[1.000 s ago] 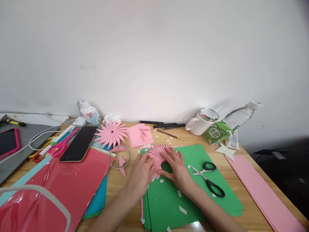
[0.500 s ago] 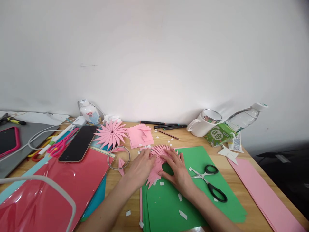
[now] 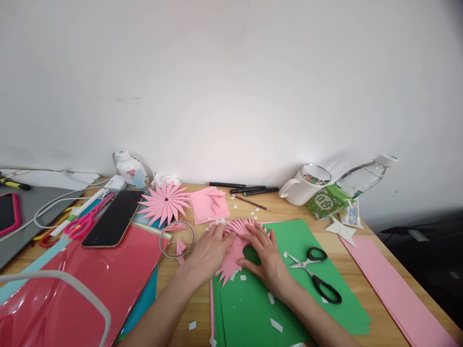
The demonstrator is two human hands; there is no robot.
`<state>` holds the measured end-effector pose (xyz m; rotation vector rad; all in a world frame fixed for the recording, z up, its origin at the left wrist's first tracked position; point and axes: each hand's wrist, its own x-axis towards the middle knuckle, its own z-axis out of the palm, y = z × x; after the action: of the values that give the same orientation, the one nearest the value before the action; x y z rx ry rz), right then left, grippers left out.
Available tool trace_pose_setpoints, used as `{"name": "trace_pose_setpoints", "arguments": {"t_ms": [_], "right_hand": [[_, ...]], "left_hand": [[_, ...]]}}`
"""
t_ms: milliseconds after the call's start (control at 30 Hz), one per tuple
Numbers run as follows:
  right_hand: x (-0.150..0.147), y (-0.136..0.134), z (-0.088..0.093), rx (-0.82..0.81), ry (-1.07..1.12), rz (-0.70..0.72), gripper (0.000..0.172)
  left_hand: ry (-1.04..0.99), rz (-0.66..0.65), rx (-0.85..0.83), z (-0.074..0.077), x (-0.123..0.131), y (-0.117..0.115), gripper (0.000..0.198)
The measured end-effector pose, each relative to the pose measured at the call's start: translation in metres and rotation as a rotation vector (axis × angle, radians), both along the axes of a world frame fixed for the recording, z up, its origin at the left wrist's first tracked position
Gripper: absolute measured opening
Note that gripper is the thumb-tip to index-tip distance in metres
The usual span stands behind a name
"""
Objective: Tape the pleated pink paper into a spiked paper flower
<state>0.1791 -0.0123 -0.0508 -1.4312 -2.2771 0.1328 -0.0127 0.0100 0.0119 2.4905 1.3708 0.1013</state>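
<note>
A curved pink folded-paper piece (image 3: 237, 253) with many pointed pleats lies over the green paper stack (image 3: 296, 308). My left hand (image 3: 213, 248) grips its left side, fingers bent and fingertips partly hidden. From the right, my right hand (image 3: 265, 255) holds its inner edge, thumb below and fingers over the pleats. Green shows through the gap in the curve. A finished-looking pink paper pinwheel flower (image 3: 166, 199) rests at the back left. Near my left wrist are a round metal ring (image 3: 176, 253) and a small pink folded piece (image 3: 181, 249).
Black-handled scissors (image 3: 314, 270) lie on the green paper among white scraps (image 3: 276, 325). Behind are pink squares (image 3: 206, 209), markers (image 3: 260, 191), a pencil (image 3: 253, 202) and a white mug (image 3: 302, 188). Pink strips (image 3: 398, 294) lie right; a phone (image 3: 111, 219) and red folder (image 3: 87, 284) left.
The view has shifted slightly, moving objects on the left a little leftward and down. Both hands keep nearly the same hold on the pink pleated piece.
</note>
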Motion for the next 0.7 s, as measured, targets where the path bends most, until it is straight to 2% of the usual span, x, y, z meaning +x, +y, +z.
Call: {"name": "trace_pose_setpoints", "arguments": {"t_ms": [200,367,533,633,700], "right_hand": [[0.0,-0.0003,-0.0002,-0.005,0.02,-0.006,0.045],[-0.0003,-0.0005,0.0011,-0.032,0.01,0.004,0.037],[-0.0006,-0.0004,-0.0007,-0.019,0.008,0.004,0.042],[-0.0009,-0.0007,0.0003,-0.022,0.003,0.003,0.042],[-0.001,-0.0011,0.0021,-0.027,-0.005,0.004,0.041]], "left_hand": [[-0.039,0.028,0.013,-0.0055,-0.0012,-0.0004,0.037],[-0.002,0.0,0.003,-0.0017,-0.0002,0.0006,0.039],[0.036,-0.014,0.007,0.0019,0.0002,0.0023,0.047],[-0.037,0.024,-0.012,-0.0012,-0.0021,0.0023,0.039],[-0.106,0.08,0.001,-0.0056,-0.0042,0.0014,0.025]]}}
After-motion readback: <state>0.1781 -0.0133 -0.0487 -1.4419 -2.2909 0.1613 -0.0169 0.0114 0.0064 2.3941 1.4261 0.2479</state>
